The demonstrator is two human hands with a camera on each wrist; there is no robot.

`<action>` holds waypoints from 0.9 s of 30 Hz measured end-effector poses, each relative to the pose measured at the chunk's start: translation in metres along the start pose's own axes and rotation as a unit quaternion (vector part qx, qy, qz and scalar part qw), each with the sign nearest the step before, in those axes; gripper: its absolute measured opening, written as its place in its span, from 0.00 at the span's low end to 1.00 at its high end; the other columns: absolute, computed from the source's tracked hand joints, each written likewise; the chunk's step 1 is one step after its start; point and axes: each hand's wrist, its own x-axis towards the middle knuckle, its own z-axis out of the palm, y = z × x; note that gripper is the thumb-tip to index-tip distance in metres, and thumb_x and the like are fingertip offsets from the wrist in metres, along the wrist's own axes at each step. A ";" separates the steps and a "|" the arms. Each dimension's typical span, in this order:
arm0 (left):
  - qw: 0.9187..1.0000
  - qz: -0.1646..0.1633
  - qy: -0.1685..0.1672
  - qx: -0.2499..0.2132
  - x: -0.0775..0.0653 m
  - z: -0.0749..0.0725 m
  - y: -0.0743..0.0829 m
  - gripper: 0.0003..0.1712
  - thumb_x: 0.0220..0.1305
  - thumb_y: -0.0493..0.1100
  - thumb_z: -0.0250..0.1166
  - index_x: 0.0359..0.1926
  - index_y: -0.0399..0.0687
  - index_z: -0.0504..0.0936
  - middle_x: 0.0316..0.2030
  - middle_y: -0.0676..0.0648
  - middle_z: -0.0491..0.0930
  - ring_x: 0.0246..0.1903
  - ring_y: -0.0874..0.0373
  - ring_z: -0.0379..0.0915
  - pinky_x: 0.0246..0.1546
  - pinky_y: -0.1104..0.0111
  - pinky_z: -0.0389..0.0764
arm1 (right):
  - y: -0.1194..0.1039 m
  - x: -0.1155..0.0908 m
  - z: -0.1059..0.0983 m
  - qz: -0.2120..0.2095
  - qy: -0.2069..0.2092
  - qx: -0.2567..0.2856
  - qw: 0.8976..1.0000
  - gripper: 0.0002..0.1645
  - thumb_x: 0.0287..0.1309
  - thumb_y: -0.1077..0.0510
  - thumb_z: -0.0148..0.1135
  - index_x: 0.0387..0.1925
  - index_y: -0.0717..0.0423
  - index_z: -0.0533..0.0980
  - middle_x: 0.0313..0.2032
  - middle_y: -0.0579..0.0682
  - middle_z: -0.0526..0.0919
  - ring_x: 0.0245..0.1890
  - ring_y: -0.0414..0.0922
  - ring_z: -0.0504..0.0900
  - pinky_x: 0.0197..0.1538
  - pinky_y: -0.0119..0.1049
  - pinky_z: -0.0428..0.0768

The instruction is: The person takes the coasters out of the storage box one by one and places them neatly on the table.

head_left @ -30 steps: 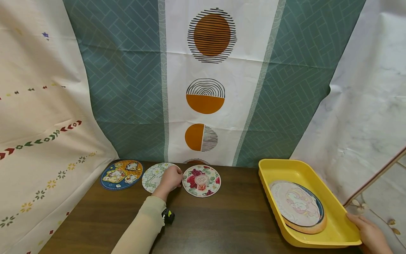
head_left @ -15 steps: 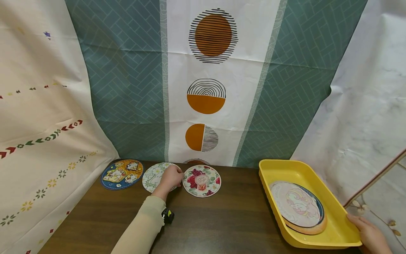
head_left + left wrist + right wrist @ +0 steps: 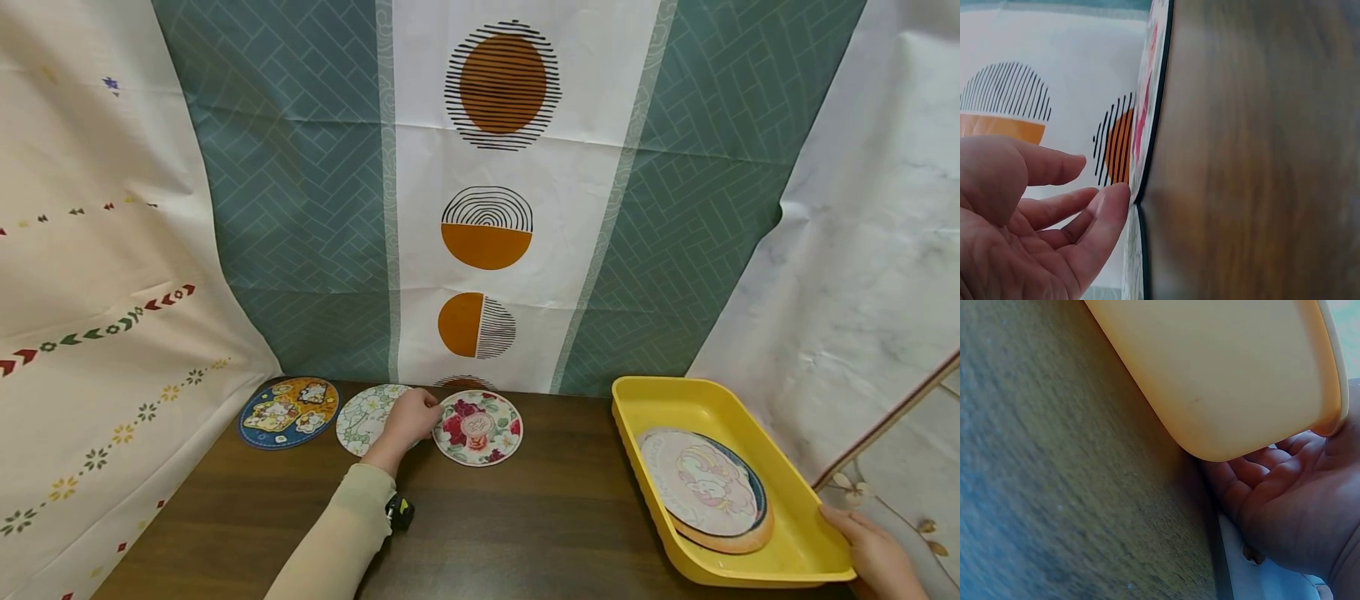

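In the head view my left hand [image 3: 411, 418] reaches over the right part of a round mat with pale green flowers [image 3: 365, 417]. Its fingertips are right at the left edge of a round mat with red roses [image 3: 477, 427]. The left wrist view shows the thumb apart from the bent fingers, with fingertips [image 3: 1116, 194] at the mats' meeting edges and nothing pinched. At the lower right, my right hand [image 3: 873, 550] grips the side of a yellow tray [image 3: 806, 533], thumb over the rim and fingers underneath. Inside lie stacked round mats, a pale pink cartoon one [image 3: 701, 483] on top.
A blue and orange round mat [image 3: 288, 413] lies at the left end of the row. All stand on a dark wooden table [image 3: 517, 533]. A patterned cloth [image 3: 487, 250] hangs right behind the row, with a cream cloth [image 3: 112, 333] along the left.
My left hand has shifted slightly right and away from me, toward the rose mat. The mats, the tray and my right hand have stayed put.
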 end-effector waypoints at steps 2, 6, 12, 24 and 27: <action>1.000 0.011 0.004 0.004 -0.001 0.002 0.004 0.18 0.68 0.44 0.66 0.51 0.34 0.83 0.42 0.41 0.83 0.24 0.56 0.77 0.28 0.64 0.81 | 0.000 0.000 0.000 0.003 0.002 0.002 1.000 0.53 0.75 0.31 0.39 0.66 0.81 0.52 0.37 0.56 0.78 0.34 0.51 0.82 0.39 0.48 0.84; 0.999 0.042 0.016 0.013 -0.003 0.009 0.013 0.19 0.68 0.44 0.66 0.52 0.34 0.83 0.43 0.41 0.84 0.31 0.54 0.76 0.37 0.59 0.82 | -0.002 -0.001 0.002 0.001 0.005 0.004 1.000 0.49 0.77 0.34 0.38 0.63 0.80 0.54 0.37 0.56 0.78 0.34 0.51 0.81 0.38 0.48 0.84; 0.997 0.073 0.017 0.016 -0.005 0.021 0.024 0.18 0.68 0.47 0.68 0.51 0.38 0.85 0.43 0.43 0.84 0.37 0.52 0.77 0.43 0.56 0.82 | -0.004 -0.003 0.002 -0.012 -0.004 0.001 1.000 0.45 0.78 0.37 0.36 0.62 0.81 0.55 0.35 0.55 0.78 0.32 0.51 0.82 0.38 0.47 0.84; 0.993 0.121 -0.010 -0.003 -0.018 0.040 0.050 0.23 0.69 0.50 0.67 0.57 0.39 0.83 0.41 0.47 0.84 0.39 0.53 0.78 0.44 0.56 0.82 | -0.003 -0.003 0.003 -0.010 0.010 0.000 1.000 0.43 0.78 0.37 0.37 0.61 0.80 0.57 0.34 0.55 0.78 0.31 0.51 0.82 0.37 0.47 0.84; 0.990 0.140 -0.006 0.004 -0.020 0.045 0.055 0.24 0.69 0.53 0.66 0.56 0.40 0.84 0.41 0.48 0.85 0.39 0.55 0.79 0.45 0.57 0.82 | -0.003 -0.003 0.004 -0.012 0.011 0.002 1.000 0.43 0.78 0.37 0.37 0.60 0.80 0.57 0.33 0.54 0.78 0.31 0.51 0.82 0.36 0.47 0.85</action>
